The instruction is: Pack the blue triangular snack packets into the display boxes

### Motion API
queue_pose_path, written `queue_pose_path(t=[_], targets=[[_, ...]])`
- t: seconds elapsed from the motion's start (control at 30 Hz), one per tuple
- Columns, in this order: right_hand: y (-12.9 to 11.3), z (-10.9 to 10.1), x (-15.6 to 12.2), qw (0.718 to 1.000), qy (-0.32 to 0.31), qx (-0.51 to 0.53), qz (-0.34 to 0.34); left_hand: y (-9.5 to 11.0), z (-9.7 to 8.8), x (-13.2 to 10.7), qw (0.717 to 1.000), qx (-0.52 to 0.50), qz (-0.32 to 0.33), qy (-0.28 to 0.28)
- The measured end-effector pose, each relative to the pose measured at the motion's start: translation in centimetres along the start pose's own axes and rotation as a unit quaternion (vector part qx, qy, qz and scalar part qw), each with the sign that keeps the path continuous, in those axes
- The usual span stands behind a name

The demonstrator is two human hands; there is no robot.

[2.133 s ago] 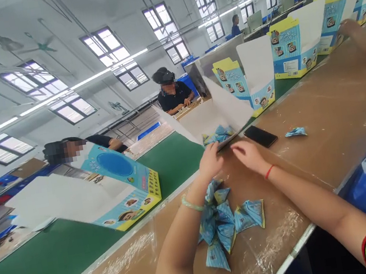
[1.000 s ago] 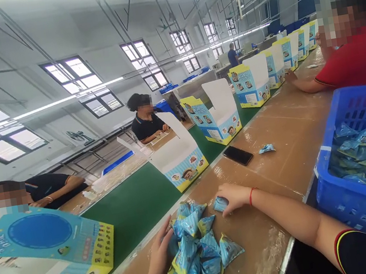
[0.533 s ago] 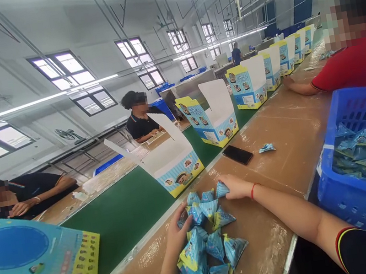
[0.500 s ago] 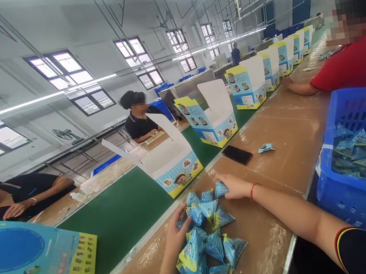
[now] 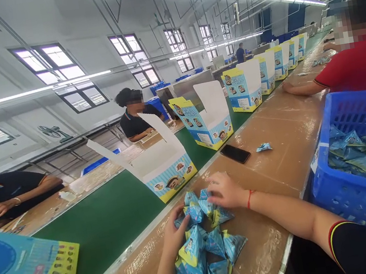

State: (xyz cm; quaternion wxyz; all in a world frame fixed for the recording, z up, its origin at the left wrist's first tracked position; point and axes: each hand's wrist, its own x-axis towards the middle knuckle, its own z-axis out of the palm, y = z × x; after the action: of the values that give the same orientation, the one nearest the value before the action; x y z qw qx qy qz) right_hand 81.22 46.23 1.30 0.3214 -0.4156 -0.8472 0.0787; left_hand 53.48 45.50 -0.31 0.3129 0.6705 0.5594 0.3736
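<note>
A heap of small blue-and-yellow pyramid-shaped packets (image 5: 214,242) lies on the brown table close in front of me. My left hand (image 5: 176,230) rests against the heap's left side, thumb and fingers apart around the nearest packets without a clear grip. From the right, my right hand (image 5: 226,190) reaches over the far end of the heap. Its fingers are spread and bent over the packets there, and the fingertips partly cover them. A single packet (image 5: 264,147) lies apart, farther along the table, beyond a dark phone (image 5: 235,153).
Open printed boxes (image 5: 172,180) stand in a row on the green conveyor belt (image 5: 97,231); another box (image 5: 27,273) is at near left. A blue basket (image 5: 359,195) of packets sits at right. A co-worker in red (image 5: 362,62) sits beyond it; others sit across the belt.
My right hand has moved left and inward over the heap, its fingers now spread above packets instead of at the outer one. My left hand stays by the heap. The view has shifted slightly.
</note>
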Motion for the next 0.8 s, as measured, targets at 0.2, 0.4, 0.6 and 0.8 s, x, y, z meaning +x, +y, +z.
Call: queue_pose_path(t=[0.2,0.4,0.6,0.8], targets=[[-0.5,0.6,-0.5,0.981,-0.194,-0.002,-0.033,1.2,1.0,0.5,1.000,-0.009,-0.005,0.007],[2.1,-2.9,-0.6,0.971,-0.230,-0.042,-0.037,1.4,1.9,1.0,1.000,-0.015,-0.008,0.013],[3.4,-6.8,-0.8,0.952,-0.306,-0.006,-0.011,2.4,3.3,1.6,1.000,-0.020,-0.011,0.010],[7.1,-11.1,-0.3,0.901,-0.145,0.396,0.098,2.9,3.5,1.2,0.999,0.000,-0.031,0.009]])
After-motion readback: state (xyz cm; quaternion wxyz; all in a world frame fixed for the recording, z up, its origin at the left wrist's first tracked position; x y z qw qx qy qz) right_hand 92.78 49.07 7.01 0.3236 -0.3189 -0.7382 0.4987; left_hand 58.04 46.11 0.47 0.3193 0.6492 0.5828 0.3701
